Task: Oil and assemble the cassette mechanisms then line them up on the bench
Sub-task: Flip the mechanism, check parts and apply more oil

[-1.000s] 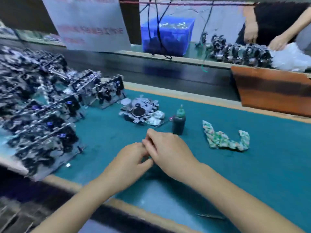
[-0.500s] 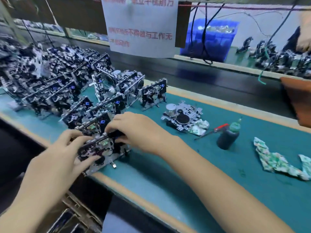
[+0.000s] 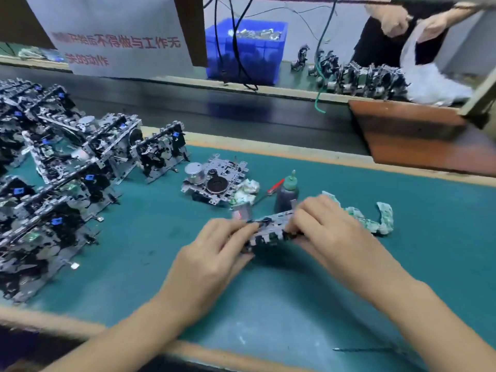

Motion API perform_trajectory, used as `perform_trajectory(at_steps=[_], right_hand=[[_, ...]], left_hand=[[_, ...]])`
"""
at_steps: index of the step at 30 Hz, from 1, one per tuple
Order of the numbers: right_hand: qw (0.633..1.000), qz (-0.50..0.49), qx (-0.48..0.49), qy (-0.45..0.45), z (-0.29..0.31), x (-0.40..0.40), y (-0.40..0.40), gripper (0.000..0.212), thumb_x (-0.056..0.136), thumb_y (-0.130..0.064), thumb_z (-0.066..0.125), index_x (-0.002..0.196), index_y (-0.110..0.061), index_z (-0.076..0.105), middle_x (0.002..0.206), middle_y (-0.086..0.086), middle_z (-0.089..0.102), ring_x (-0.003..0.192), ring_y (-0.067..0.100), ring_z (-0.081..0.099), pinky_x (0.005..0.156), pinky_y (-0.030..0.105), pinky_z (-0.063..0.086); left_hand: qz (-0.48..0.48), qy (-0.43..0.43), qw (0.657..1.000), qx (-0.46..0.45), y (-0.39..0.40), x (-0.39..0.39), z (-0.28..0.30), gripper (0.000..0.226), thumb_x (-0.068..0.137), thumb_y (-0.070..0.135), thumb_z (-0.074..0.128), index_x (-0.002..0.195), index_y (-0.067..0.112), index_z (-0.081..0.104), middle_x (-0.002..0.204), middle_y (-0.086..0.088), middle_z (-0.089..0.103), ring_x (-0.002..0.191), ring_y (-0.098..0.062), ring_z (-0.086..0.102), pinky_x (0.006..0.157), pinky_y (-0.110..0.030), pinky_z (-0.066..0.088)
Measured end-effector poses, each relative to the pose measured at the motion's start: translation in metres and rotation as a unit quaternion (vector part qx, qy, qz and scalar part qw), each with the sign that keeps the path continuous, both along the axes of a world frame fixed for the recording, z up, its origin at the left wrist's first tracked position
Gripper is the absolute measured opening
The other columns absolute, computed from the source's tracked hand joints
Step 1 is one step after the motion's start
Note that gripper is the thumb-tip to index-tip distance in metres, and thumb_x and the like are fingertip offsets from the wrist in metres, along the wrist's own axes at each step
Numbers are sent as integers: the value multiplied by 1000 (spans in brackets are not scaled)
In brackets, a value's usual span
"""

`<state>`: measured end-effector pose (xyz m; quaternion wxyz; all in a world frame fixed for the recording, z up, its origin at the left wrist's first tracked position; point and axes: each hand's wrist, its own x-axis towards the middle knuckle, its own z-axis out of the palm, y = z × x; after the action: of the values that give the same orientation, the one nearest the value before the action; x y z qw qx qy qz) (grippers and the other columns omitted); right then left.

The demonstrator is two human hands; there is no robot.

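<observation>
The teal-green mat of the workbench (image 3: pixel 150 237) carries everything here. Along its left side stand the upright rows of finished grey-and-black metal cassette mechanisms (image 3: pixel 61 189), lined up on edge — half a second ago both hands were over at the nearest row; now they have come back to the middle of the mat. Between them sits one grey metal cassette mechanism (image 3: pixel 268 233), lifted just off the mat and blurred by motion. The left hand (image 3: pixel 212 261) curls its fingers round the mechanism's left end, and the right hand (image 3: pixel 330 232) pinches its right end. Behind it lies another flat mechanism with a silver round motor (image 3: pixel 212 178), face up. Just right of that stands the small dark oil bottle with a green nozzle (image 3: pixel 288 191), then the crumpled green-and-white rag (image 3: pixel 375 218).
</observation>
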<state>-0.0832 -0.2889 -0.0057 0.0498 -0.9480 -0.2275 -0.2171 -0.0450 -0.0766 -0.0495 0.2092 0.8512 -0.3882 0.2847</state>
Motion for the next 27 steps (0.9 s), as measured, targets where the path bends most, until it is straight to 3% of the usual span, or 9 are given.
perform_trajectory(at_steps=[3, 5, 7, 9, 11, 13, 19, 27], right_hand=[[997, -16, -62, -48, -27, -35, -27, 13, 79, 4, 62, 74, -8, 62, 75, 6, 55, 66, 23, 45, 61, 29, 38], [995, -12, -81, -52, -46, -53, -34, 18, 84, 2, 55, 73, -10, 64, 72, 4, 55, 65, 20, 41, 58, 27, 37], [998, -4, -51, -43, -57, -62, -38, 18, 88, -9, 55, 74, -11, 66, 72, 2, 56, 65, 19, 43, 56, 27, 41], [999, 2, 10, -45, -61, -62, -40, 16, 90, -27, 59, 82, -14, 64, 74, 2, 59, 65, 19, 50, 57, 27, 45], [996, -9, 68, -47, -62, -62, -42, 24, 90, -39, 58, 87, -15, 61, 76, 2, 61, 66, 19, 52, 60, 26, 43], [990, -33, 127, -53, -63, -62, -43, 34, 93, -40, 53, 80, -12, 66, 75, 1, 61, 65, 18, 52, 61, 26, 42], [963, -106, 226, -101, -65, -61, -43, 36, 94, -24, 50, 66, -7, 65, 69, 0, 60, 66, 17, 49, 59, 28, 42], [944, -157, 272, -102, -66, -56, -46, 29, 91, -19, 49, 67, -6, 60, 69, -3, 58, 67, 13, 45, 59, 27, 39]], left_hand=[[-108, -97, 988, 46, -22, 2, -17, 19, 85, 15, 68, 102, 12, 74, 93, -3, 69, 85, -19, 53, 56, -30, 52], [-159, -98, 981, 56, -28, 5, -25, 24, 85, 24, 68, 108, 17, 66, 97, -1, 67, 85, -18, 52, 61, -31, 50], [-165, -20, 985, 46, -32, 10, -27, 46, 82, 47, 63, 118, 20, 53, 111, 1, 55, 95, -17, 50, 78, -31, 46], [-161, 133, 977, 42, -33, 19, -24, 76, 70, 63, 66, 131, 27, 41, 128, 6, 41, 116, -13, 43, 98, -28, 35], [-171, 276, 944, 56, -35, 27, -20, 100, 59, 66, 75, 140, 40, 23, 139, 15, 29, 131, -3, 30, 109, -21, 24], [-188, 354, 914, 60, -38, 31, -21, 111, 57, 61, 80, 141, 44, 9, 142, 21, 24, 133, 4, 24, 111, -16, 20], [-201, 389, 899, 2, -42, 31, -28, 97, 58, 34, 90, 133, 37, 29, 140, 19, 31, 131, 5, 29, 110, -15, 24], [-205, 397, 894, 21, -44, 28, -26, 100, 53, 49, 88, 133, 42, 27, 140, 28, 26, 131, 6, 28, 109, -14, 23]])
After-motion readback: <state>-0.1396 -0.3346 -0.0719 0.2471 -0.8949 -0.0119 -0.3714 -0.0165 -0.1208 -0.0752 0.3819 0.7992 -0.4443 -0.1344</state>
